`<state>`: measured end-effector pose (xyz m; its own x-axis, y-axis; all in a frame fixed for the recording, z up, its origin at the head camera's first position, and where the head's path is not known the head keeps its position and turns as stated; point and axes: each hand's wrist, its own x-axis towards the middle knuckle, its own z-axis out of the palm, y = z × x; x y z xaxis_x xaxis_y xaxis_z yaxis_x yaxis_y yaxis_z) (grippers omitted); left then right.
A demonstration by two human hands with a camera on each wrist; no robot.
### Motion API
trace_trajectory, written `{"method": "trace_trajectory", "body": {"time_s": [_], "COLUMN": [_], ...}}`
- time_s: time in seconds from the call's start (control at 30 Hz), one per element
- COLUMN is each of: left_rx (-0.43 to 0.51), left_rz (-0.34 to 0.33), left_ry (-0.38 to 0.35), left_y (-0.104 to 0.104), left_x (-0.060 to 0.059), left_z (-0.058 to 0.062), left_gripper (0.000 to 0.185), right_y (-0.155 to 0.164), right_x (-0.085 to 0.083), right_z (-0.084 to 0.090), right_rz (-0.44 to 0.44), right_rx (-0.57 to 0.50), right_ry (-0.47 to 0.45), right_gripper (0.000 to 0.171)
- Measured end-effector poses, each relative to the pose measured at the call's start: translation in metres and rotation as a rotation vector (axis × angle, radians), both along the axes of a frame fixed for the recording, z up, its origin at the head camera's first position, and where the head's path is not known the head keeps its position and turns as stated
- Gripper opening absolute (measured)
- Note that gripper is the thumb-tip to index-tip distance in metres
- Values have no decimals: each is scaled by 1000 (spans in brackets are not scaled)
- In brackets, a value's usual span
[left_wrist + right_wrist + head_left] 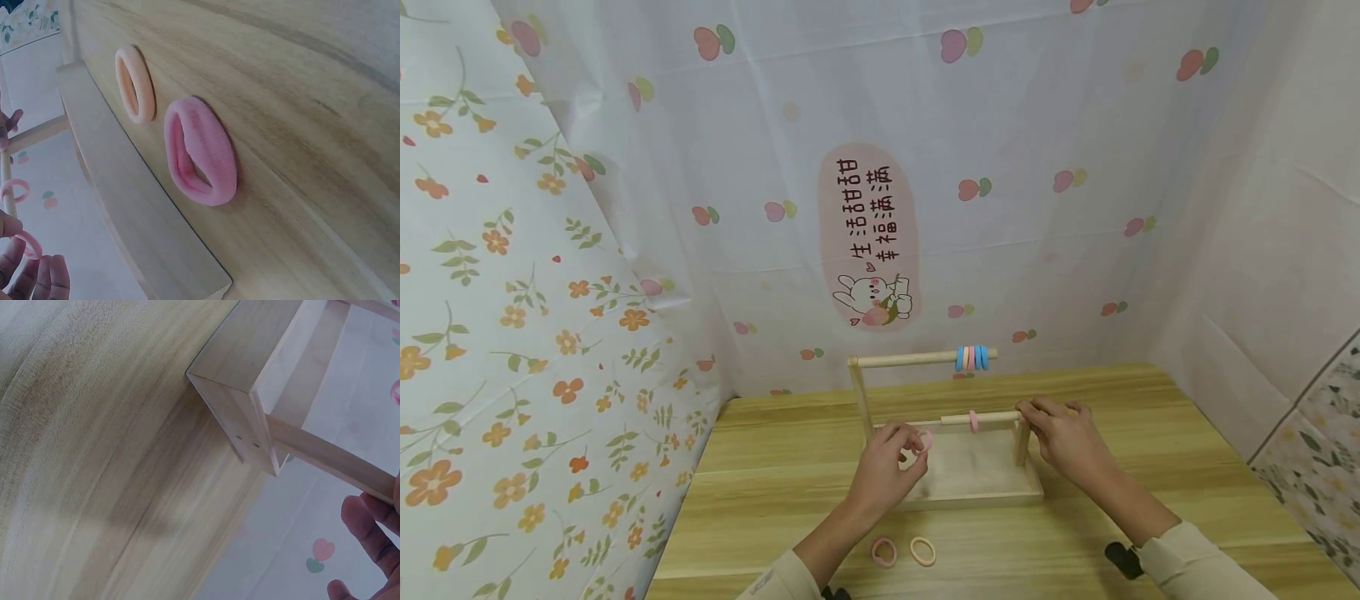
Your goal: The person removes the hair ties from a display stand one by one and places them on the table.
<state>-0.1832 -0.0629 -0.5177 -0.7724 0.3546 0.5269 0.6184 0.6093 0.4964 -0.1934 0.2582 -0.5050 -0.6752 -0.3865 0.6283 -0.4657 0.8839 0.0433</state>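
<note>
A wooden rack [970, 487] stands on the table with two horizontal dowels. My left hand [912, 442] pinches a pink hair tie [924, 440] just left of the lower dowel [992, 417], which carries one pink tie [973, 421]. My right hand [1032, 411] grips the right end of that dowel at the post. Several blue and pink ties [972, 358] hang on the upper dowel. In the left wrist view my fingers [44, 275] hold the pink tie [28, 244] at the bottom left. The right wrist view shows my fingers [372, 528] beside the rack post [331, 459].
A loose pink hair tie [884, 552] and a peach one [922, 551] lie on the wooden table [1150, 500] in front of the rack; they show as the pink tie [200, 151] and peach tie [134, 83] in the left wrist view. Patterned curtains close in the back and left.
</note>
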Motion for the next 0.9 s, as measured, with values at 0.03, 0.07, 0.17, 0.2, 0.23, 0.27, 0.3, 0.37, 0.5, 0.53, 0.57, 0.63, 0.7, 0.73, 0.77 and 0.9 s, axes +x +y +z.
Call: {"method": "trace_trajectory", "body": {"time_s": [0.03,0.07,0.17,0.2,0.23,0.27,0.3,0.37,0.5,0.53,0.57,0.63,0.7,0.73,0.77,0.9], "left_rx": [1,2,-2,-8,-14,-23,-31,-43,-54,-54,-54,-59,-67,-72,-78,-100], "left_rz": [-5,-9,-20,-22,-25,-25,-28,-34,-52,-58,-66,-79,-96,-103,-109,-126], "left_ry": [-8,-17,-41,-47,-43,-42,-43,-36,-43,-44,-45,-57,-64,-67,-68,-47], "left_y": [0,-1,-2,-2,-2,-2,-3,-3,-4,-4,-4,-5,-5,-5,-5,-4], "left_x": [0,1,2,3,3,3,4,5,6,6,7,8,9,9,10,13], "left_z": [0,0,0,0,0,-1,-1,-1,-3,-4,-5,-6,-7,-7,-8,-10], "left_gripper": [10,10,9,9,9,10,10,10,8,8,7,7,7,7,7,9], "right_y": [0,0,-1,-1,-1,-1,-2,-2,-2,-3,-3,-3,-2,-2,-2,-2], "right_x": [0,0,0,0,0,0,0,0,2,2,3,3,3,3,2,2], "right_z": [0,0,1,2,2,2,2,3,4,4,4,4,4,3,3,3], "right_rz": [1,0,-1,-1,-1,1,2,6,1,-1,-4,-6,-5,-4,-2,-1], "right_rx": [1,3,2,1,-2,-5,-8,-11,-18,-19,-18,-22,-19,-18,-14,-12], "right_ry": [1,2,-1,-1,0,2,5,12,-2,-10,-17,-28,-24,-21,-17,-9], "right_gripper": [23,23,25,25,25,24,24,23,21,21,22,23,24,24,24,22]}}
